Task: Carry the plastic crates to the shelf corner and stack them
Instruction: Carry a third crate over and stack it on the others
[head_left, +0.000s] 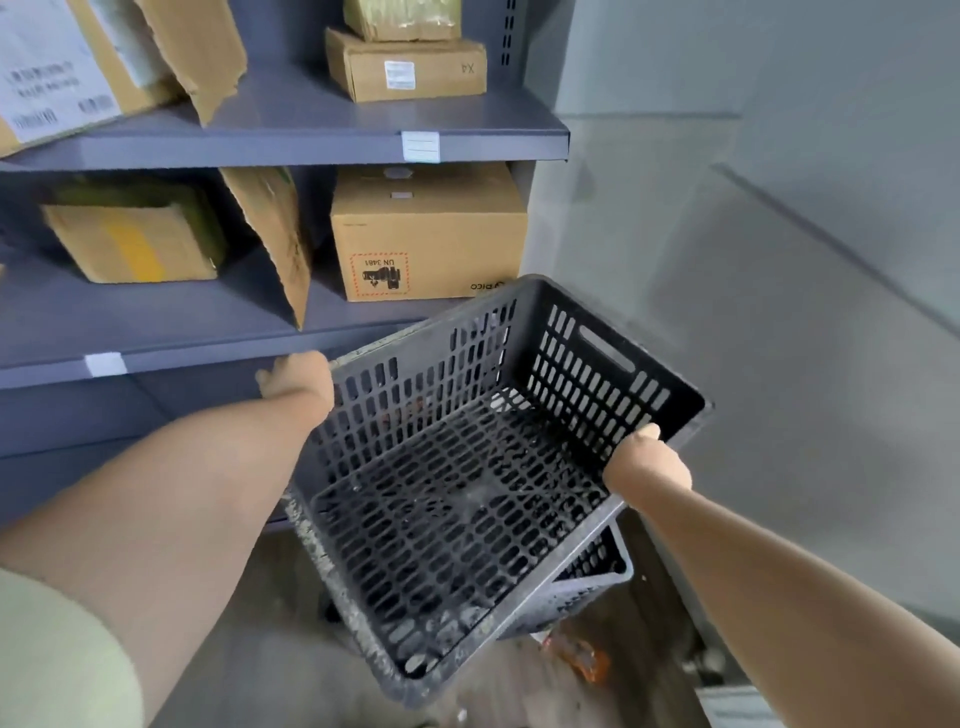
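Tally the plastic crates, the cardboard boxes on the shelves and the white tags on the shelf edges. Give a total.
Plastic crates: 2 (held crate, floor crate)
Cardboard boxes: 5 (labelled box, X4 box, box atop it, yellow-taped box, UN 3481 box)
White tags: 2 (upper tag, lower tag)
Total: 9
Left out: torn cardboard sheet.
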